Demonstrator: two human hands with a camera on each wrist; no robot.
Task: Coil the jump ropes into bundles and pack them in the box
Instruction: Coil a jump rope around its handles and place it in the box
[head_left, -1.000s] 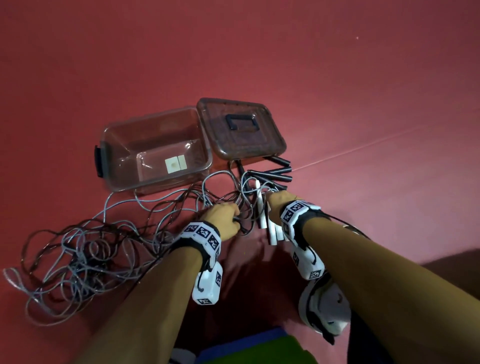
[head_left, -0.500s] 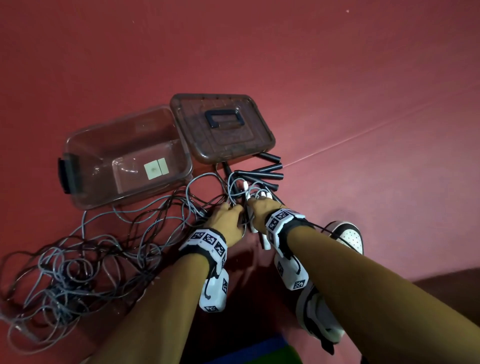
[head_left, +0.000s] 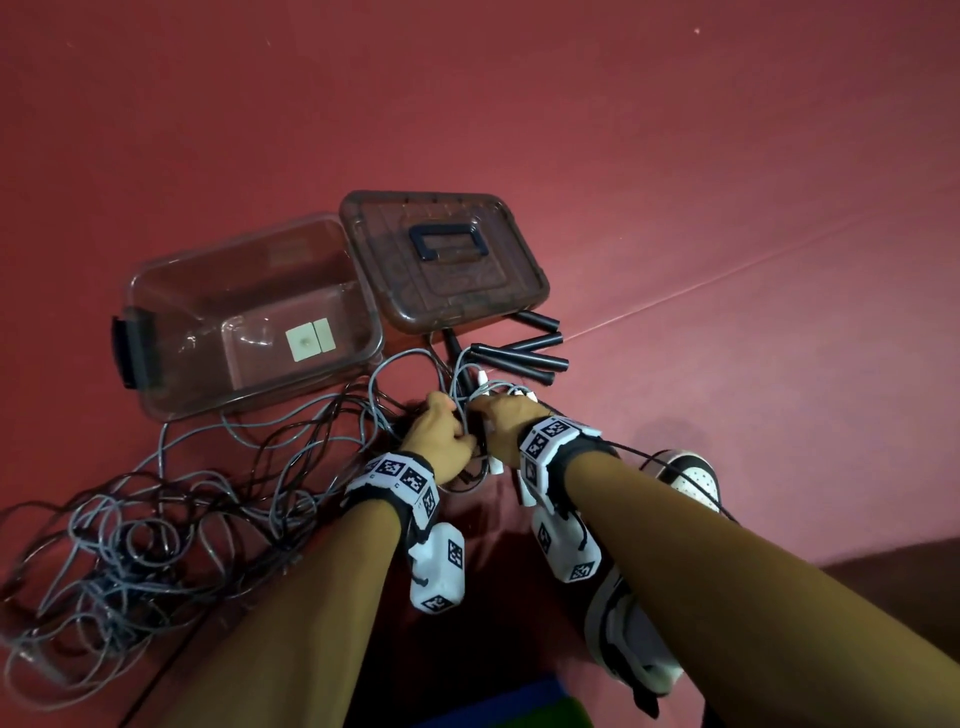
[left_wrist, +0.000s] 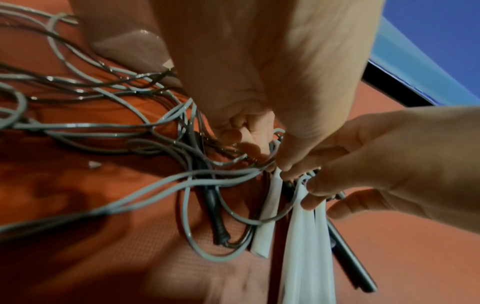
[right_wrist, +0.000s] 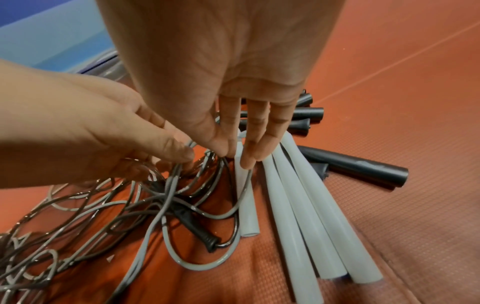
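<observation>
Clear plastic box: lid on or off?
Off. The brown translucent lid lies handle-up beside the open clear plastic box.

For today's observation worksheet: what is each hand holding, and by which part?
The left-hand grip pinches grey jump-rope cords, not a handle; the right-hand grip appears to close on the white handles at their cord ends.

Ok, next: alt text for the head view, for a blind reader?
The left hand and right hand meet over tangled grey and black jump ropes on a red floor, the right gripping white handles. Behind them a clear box stands open, its lid beside it, black handles nearby.
</observation>
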